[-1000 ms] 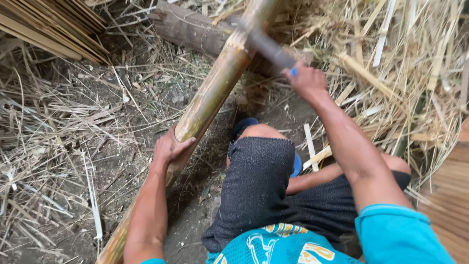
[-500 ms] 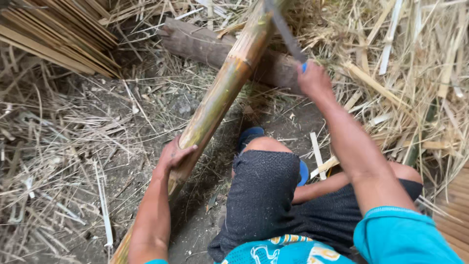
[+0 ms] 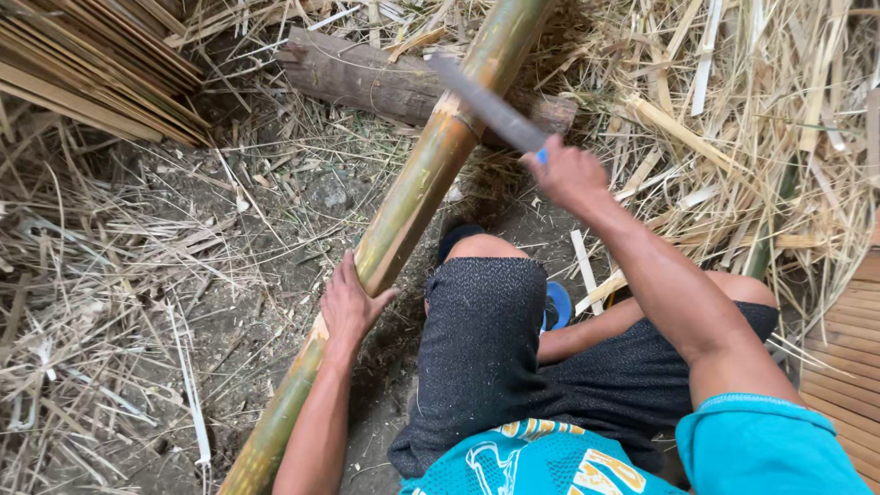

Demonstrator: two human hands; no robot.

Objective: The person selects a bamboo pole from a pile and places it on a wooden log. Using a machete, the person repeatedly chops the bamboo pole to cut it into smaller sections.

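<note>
A long green-yellow bamboo pole (image 3: 417, 197) runs from the lower left up to the top middle, resting across a short wooden log (image 3: 367, 82). My left hand (image 3: 351, 307) grips the pole at mid length, pressing it down. My right hand (image 3: 566, 172) holds a big knife with a blue handle; its grey blade (image 3: 486, 105) lies across the pole near a node, just above the log. My bent knees in dark shorts sit right of the pole.
A stack of split bamboo strips (image 3: 87, 69) lies at the top left. Dry straw and bamboo shavings (image 3: 752, 119) cover the ground on the right and left. Flat bamboo slats (image 3: 848, 357) show at the right edge. Bare dirt lies beside the pole.
The knife came down from a raised position and its blade now meets the pole near the log. My left hand stayed on the pole. The camera tilted slightly downward.
</note>
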